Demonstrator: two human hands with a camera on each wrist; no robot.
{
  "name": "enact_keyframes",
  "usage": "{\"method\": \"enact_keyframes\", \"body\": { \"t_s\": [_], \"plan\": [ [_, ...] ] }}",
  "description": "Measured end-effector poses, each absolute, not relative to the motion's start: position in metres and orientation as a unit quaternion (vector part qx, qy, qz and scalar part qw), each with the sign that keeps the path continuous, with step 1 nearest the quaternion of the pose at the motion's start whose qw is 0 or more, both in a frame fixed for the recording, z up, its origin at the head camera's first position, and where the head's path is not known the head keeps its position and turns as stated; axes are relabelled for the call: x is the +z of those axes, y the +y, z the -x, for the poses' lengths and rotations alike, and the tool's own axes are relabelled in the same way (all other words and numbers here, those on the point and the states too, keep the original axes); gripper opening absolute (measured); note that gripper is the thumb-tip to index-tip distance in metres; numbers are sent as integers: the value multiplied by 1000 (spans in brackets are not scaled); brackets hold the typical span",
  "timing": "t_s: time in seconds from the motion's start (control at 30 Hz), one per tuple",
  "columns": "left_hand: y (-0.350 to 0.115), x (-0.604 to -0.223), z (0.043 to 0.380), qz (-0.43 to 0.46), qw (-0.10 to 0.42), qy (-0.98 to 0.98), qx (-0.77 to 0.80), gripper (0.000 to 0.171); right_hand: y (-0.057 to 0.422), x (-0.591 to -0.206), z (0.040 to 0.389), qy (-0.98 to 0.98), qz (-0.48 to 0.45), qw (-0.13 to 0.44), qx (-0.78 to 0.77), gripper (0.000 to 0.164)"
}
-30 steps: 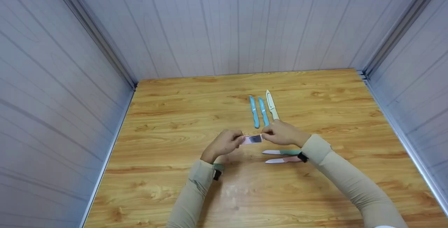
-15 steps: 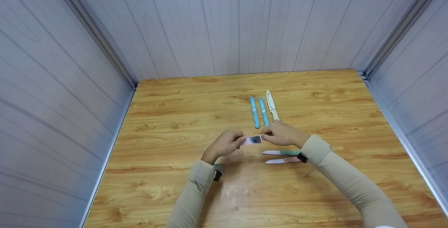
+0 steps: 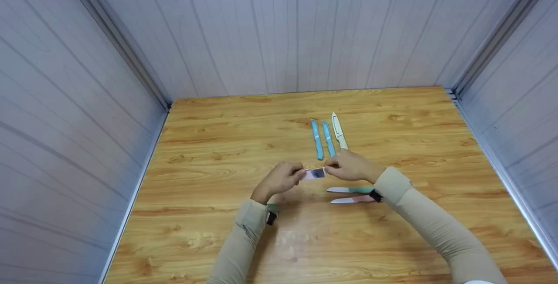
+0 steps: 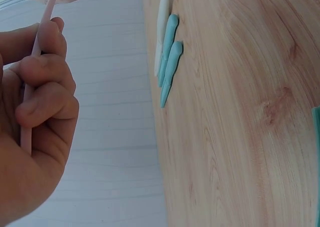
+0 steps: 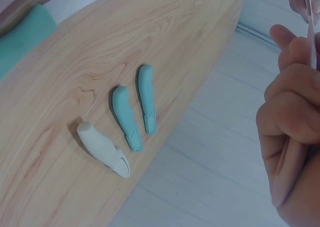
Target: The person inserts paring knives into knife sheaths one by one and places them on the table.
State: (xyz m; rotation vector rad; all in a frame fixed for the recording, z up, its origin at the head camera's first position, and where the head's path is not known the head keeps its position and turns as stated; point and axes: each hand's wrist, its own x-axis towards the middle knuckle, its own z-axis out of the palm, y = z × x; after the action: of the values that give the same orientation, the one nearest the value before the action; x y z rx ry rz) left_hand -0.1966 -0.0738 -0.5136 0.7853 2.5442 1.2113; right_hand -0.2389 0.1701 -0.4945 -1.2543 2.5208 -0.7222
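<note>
Both hands hold one flat pink piece (image 3: 309,174) with a dark, shiny rectangular patch, stretched between them above the table; its kind I cannot tell. In the left wrist view it appears edge-on as a thin pink strip (image 4: 29,107). The left hand (image 3: 281,178) has fingers and thumb curled round its left end. At the right end, the right hand (image 3: 352,166) pinches it between thumb and finger. Beyond the right hand lie two blue knives (image 3: 317,139) and a cream knife (image 3: 338,128). Below it, a green-handled knife (image 3: 338,189) and a pink-handled knife (image 3: 343,200) lie side by side.
A wood-grain table (image 3: 209,214) carries everything, with pale panelled walls (image 3: 279,31) at the back and both sides. The right forearm (image 3: 436,223) passes over the handle ends of the green and pink knives. Each wrist wears a dark-cased band.
Almost nothing differs. Both hands keep their hold on the pink piece, with the right hand and wrist shifting very slightly left; the knives on the table have not moved.
</note>
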Motion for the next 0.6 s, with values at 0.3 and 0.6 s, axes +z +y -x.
{"method": "enact_keyframes", "body": {
  "t_s": [0.3,0.6],
  "plan": [
    [-72,-513,196,-265,103,866,412,24,169,-496,240,861,438,103,-237,26],
    [-72,-514,197,-267,100,868,406,27,168,-496,239,859,433,111,-250,26]
  ]
}}
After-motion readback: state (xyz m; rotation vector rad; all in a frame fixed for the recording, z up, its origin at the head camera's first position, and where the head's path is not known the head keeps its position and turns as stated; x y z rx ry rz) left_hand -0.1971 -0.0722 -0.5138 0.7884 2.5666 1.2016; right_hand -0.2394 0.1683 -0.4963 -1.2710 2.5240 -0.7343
